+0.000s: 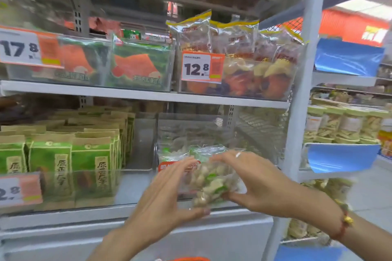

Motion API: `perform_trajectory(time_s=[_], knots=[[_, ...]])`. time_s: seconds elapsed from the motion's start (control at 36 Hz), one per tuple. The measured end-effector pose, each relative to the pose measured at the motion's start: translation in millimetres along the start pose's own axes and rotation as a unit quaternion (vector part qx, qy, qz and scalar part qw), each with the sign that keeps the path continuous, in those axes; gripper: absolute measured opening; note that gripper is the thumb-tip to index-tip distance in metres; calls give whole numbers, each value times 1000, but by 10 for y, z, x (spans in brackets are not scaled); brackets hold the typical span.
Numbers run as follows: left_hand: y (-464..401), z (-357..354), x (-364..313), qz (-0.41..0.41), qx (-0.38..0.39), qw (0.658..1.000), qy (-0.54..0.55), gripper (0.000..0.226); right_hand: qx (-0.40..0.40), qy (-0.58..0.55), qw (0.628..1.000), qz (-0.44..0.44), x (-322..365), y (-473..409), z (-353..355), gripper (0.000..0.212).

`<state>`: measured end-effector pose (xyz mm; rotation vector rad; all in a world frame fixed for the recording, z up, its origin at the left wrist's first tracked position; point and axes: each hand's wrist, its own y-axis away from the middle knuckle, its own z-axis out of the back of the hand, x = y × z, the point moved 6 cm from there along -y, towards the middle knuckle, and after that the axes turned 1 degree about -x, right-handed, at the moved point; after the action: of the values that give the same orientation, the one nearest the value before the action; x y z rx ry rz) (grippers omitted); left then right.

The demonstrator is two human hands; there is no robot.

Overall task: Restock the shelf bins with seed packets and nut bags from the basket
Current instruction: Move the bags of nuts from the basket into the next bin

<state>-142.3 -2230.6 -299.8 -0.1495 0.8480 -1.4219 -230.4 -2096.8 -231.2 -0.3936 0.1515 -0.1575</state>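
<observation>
Both hands hold one clear nut bag [212, 184] at the front edge of the lower shelf [131, 214], before the clear bin [191, 131]. The left hand [169, 193] has its thumb under the bag and its fingers spread along its side; the right hand [252, 182] curls round the other side. The bin has open room above its few bags; green seed packets [70, 159] crowd the neighbouring bin
</observation>
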Motion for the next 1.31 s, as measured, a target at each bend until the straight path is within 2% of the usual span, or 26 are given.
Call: perform_trajectory(time_s=[0.06, 0.14, 0.19, 0.33, 0.47, 0.61, 0.67, 0.83, 0.97, 1.06, 1.17, 1.25, 1.31], knots=[[-140, 13, 77, -46, -19, 993, -107, 91, -26, 44, 998, -24, -227, 14, 153, 62], [-294, 45, 234, -45, -49, 970, -233, 77, -55, 101, 990, -79, -626, -58, 376, 62], [-347, 12, 321, -45, -57, 959, -276, 67, 12, 104, 988, -115, -927, -167, 402, 64], [-344, -52, 411, -62, -85, 945, -311, 58, 182, 100, 970, -125, -1370, -496, 194, 67], [-340, -58, 418, -62, -95, 943, -313, 56, 281, 107, 944, -140, -1463, -803, 0, 78], [-342, -70, 454, -54, -82, 946, -309, 54, 376, 165, 892, -188, -1618, -960, -109, 86], [-341, -79, 464, -51, -79, 947, -306, 54, 382, 164, 887, -200, -1658, -968, -157, 85], [-340, -83, 486, -50, -77, 951, -295, 52, 303, 85, 918, -242, -1788, -900, -232, 90], [-334, -93, 494, -41, -78, 955, -285, 52, 252, 13, 945, -207, -1639, -690, -423, 81], [-333, -106, 494, -34, -77, 955, -283, 52, 276, -34, 939, -201, -1583, -524, -637, 74], [-333, -106, 495, -25, -70, 957, -280, 51, 330, -109, 911, -220, -1552, -394, -771, 64], [-327, -95, 491, -26, -69, 957, -279, 52, 399, -122, 880, -228, -1536, -342, -713, 64], [-325, -84, 485, -29, -69, 957, -282, 53, 405, -96, 883, -216, -1543, -360, -638, 65]])
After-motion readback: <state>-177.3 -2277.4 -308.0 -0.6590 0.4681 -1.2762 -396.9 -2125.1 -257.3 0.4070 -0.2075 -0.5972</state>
